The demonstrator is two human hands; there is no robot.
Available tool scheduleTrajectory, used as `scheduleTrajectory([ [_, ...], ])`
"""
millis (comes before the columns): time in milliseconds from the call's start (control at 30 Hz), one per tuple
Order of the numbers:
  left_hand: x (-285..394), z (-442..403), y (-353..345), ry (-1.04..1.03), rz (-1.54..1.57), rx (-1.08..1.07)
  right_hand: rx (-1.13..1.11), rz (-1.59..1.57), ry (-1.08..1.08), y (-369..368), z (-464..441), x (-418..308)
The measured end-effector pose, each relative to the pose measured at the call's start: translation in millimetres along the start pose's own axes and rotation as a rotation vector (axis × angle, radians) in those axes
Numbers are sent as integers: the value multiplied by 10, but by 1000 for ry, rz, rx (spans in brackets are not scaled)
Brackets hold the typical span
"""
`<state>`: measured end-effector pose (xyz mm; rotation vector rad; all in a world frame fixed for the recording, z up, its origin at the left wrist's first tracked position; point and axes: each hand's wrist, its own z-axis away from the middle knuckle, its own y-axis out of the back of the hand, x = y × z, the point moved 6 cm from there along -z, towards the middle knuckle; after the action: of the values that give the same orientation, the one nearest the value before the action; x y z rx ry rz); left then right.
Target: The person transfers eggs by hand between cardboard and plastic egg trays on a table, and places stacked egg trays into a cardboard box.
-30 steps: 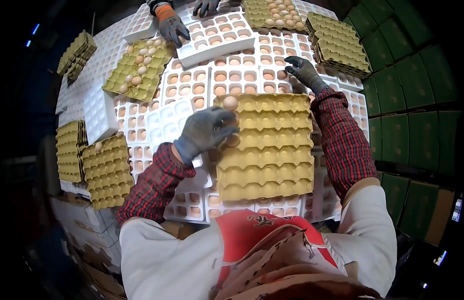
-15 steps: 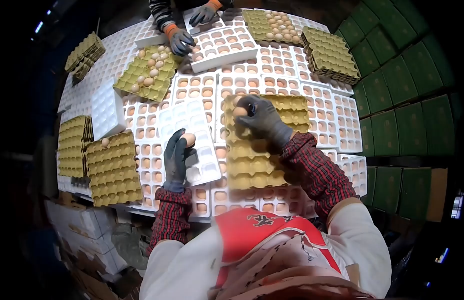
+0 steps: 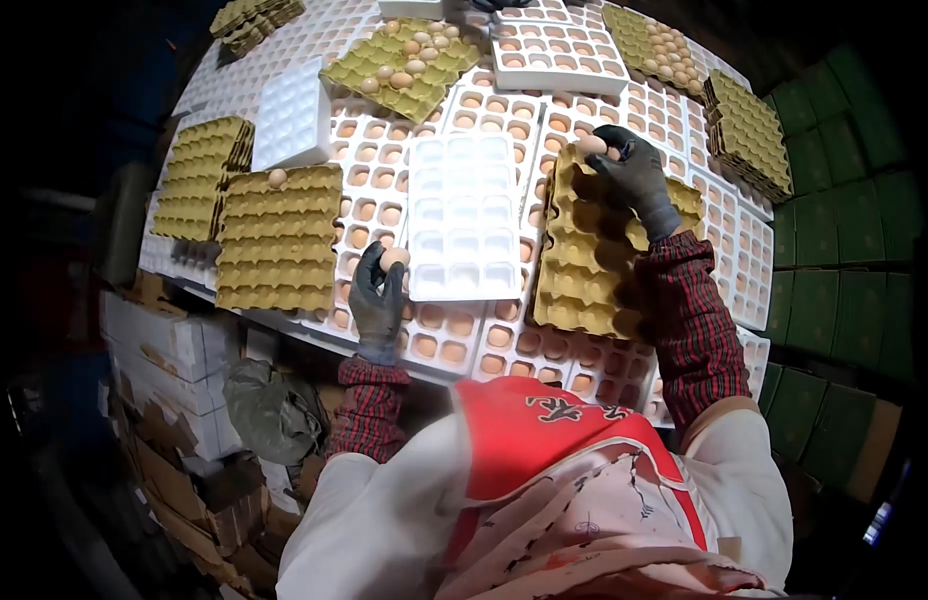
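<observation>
My left hand (image 3: 377, 302), in a dark glove, is closed on a brown egg (image 3: 394, 259) at the left edge of a white foam egg tray (image 3: 464, 222). The cups of that tray show no eggs. My gloved right hand (image 3: 634, 178) grips a pale egg (image 3: 590, 145), with a second egg partly hidden by its fingers. It is over the far end of a yellow pulp egg tray (image 3: 582, 290), whose cups look bare where they show. Filled white foam trays (image 3: 494, 338) lie beneath and around both.
Stacked yellow pulp trays (image 3: 279, 240) stand at left, a lone egg on top. Another pulp tray (image 3: 399, 65) holds several eggs. A thick white foam stack (image 3: 289, 115) sits beside it. Green boxes (image 3: 814, 230) line the right. A co-worker's gloved hand (image 3: 499, 4) shows at the top edge.
The view has turned, shifting the table up and right. Both hands still hold eggs. The white tray between them now lies straighter, and my left hand is at its edge rather than over it.
</observation>
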<state>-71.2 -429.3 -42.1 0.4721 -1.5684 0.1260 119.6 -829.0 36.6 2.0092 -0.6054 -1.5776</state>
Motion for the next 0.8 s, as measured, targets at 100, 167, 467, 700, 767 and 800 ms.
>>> scheduleTrajectory([
  [100,12,199,-26,-183,-266,-105,-410,-165,-53,-615,522,-736],
  [167,173,261,-101,-304,-410,-165,-633,60,62,-1034,957,-1156],
  [467,185,275,-229,-440,-451,-187,-424,318,392,-1782,1399,-1099],
  [700,412,483,-371,-441,-418,-214,64,392,159,-195,1554,-806],
  [767,471,613,-597,-295,-156,-303,253,558,-140,407,1754,-127],
  [800,407,670,-801,-180,-77,-412,313,628,-306,662,1933,326],
])
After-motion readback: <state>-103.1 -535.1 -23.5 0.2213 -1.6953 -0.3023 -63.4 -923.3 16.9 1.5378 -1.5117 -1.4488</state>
